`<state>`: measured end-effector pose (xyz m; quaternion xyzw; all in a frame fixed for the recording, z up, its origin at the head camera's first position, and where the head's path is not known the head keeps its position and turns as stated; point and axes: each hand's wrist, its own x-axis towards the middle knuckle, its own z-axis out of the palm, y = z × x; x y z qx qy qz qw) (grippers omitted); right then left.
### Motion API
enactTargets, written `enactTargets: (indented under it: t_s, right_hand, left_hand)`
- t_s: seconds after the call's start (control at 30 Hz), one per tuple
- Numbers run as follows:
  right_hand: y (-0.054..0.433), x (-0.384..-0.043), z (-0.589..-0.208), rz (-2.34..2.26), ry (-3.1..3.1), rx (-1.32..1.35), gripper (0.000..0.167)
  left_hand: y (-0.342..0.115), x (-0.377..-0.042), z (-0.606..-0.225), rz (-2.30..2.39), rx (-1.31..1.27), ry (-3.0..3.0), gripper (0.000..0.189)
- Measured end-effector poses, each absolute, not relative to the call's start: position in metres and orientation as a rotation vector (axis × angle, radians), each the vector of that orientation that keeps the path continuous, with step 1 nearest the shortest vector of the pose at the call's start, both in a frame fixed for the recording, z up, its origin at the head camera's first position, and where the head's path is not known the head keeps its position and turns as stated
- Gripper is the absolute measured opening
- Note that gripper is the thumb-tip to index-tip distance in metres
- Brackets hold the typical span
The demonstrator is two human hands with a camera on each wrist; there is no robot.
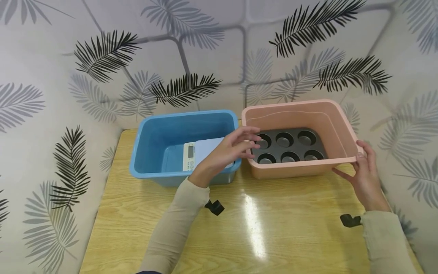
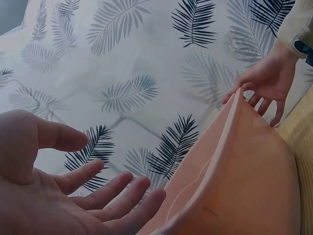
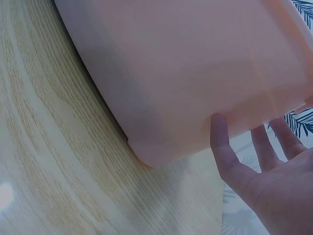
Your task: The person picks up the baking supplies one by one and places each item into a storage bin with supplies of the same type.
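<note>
My left hand (image 1: 228, 148) hovers with loosely bent, spread fingers over the neighbouring rims of the two bins. Nothing is in it, and its fingertips reach over the left rim of the pink plastic bin (image 1: 291, 170). At that bin's right front corner, my right hand (image 1: 367, 179) holds the rim. In the right wrist view, its thumb (image 3: 219, 129) lies against one wall and other fingers reach round the corner. Inside the pink bin lies a dark muffin tin (image 1: 294, 149) with several round cups. A white kitchen scale (image 1: 189, 156) sits in the blue plastic bin (image 1: 154, 146), partly hidden by my left hand.
Both bins stand side by side at the back of a wooden table (image 1: 291, 228). Behind them rises a leaf-patterned wall covering (image 1: 219, 49), which continues along the left and right sides. Black wrist mounts (image 1: 215, 207) stick out from both sleeves.
</note>
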<state>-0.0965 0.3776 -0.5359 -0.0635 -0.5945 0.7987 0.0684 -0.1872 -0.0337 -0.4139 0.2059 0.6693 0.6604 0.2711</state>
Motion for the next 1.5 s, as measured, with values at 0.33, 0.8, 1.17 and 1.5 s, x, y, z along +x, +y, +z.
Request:
enactTargets:
  t_s: [0.33,0.8,1.17,1.5]
  right_hand:
    - [0.376,-0.099,-0.536,2.406,-1.756,-0.2,0.049]
    - [0.372,-0.091,-0.533,2.235,-1.9,-0.339,0.047]
    - [0.366,-0.087,-0.508,1.565,-2.512,-0.614,0.054]
    - [0.339,-0.072,-0.494,1.423,-2.484,-0.539,0.075]
  left_hand:
    - [-0.047,-0.178,-0.42,1.77,0.529,1.81,0.04]
    - [-0.053,-0.156,-0.434,1.793,0.568,1.814,0.039]
    - [-0.075,-0.141,-0.437,1.833,0.583,1.798,0.044]
    - [-0.104,-0.112,-0.435,1.98,0.609,1.763,0.042]
